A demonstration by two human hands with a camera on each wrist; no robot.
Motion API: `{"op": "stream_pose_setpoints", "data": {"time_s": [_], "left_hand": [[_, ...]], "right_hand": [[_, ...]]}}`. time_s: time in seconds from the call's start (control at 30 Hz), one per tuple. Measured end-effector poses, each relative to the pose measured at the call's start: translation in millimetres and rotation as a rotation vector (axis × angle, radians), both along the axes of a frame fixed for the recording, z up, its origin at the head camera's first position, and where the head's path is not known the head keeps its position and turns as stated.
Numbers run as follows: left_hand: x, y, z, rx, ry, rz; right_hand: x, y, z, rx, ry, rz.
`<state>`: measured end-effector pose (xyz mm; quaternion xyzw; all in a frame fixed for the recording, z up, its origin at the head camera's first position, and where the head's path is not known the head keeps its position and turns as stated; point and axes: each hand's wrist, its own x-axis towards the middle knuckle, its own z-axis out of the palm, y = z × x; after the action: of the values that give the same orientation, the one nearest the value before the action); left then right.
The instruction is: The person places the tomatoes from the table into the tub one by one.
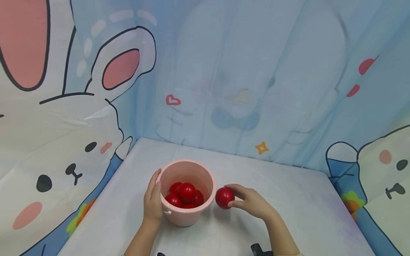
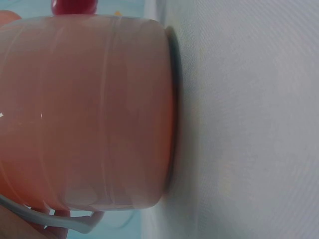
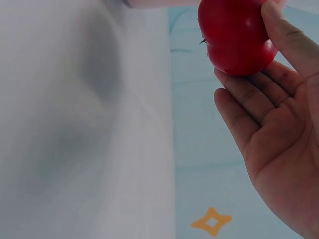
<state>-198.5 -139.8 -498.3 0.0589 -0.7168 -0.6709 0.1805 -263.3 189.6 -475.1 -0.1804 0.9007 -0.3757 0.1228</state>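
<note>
A pink bucket (image 1: 182, 217) with a pale handle (image 2: 75, 223) stands on the table and holds several red tomatoes (image 1: 187, 192). My left hand (image 1: 153, 202) holds its left side, the fingers following the outer wall and the thumb close to the rim. Just right of the bucket, my right hand (image 1: 253, 203) pinches another red tomato (image 1: 225, 198) between thumb and fingers. In the right wrist view, this tomato (image 3: 234, 40) shows a lobed shape and a bit of dark stem at one side. The table surface appears below it, with a shadow.
A white cloth covers the table (image 1: 307, 209). Behind it hangs a light blue curtain (image 1: 198, 117) printed with cartoon animals, which also closes off both sides. A small black object (image 1: 258, 249) shows by the right forearm at the near edge.
</note>
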Motion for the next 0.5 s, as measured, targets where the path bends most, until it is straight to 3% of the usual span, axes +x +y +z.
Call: {"op": "stream_pose_setpoints", "data": {"time_s": [0.5], "left_hand": [[-0.5, -0.1, -0.5, 0.004, 0.002, 0.001]], "right_hand": [[-17.3, 4.5, 45.5, 0.03, 0.161, 0.101]]}}
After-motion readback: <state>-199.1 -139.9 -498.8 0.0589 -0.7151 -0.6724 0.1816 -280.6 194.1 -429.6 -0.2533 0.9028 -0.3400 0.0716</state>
